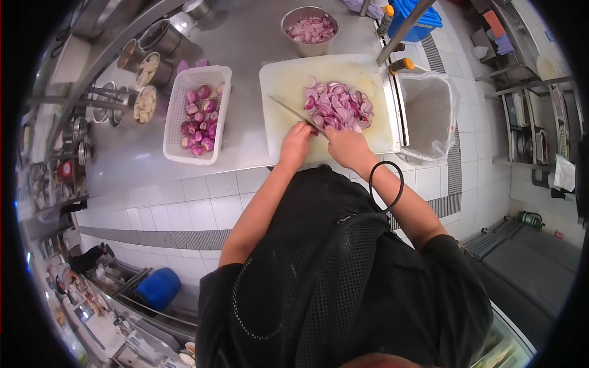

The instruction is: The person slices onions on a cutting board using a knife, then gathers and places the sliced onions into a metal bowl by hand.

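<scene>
My right hand [346, 146] is closed round the handle of a knife [294, 112], whose blade points up and to the left over a white cutting board [279, 76]. Beside the blade, my left hand [296, 144] is closed on a piece of purple onion [314, 131], mostly hidden by the fingers. A heap of sliced purple onion [337, 105] lies on the board just beyond my hands. To the left, a white plastic basket [169, 132] holds several whole peeled onions [197, 126]. Behind the board stands a metal bowl [308, 49] with chopped onion in it.
Several metal containers [158, 38] stand at the left of the steel table [245, 37], some holding pale pieces. A lined bin [429, 110] is right of the board, near a blue box [417, 21]. A metal post [405, 30] rises at the table's right edge.
</scene>
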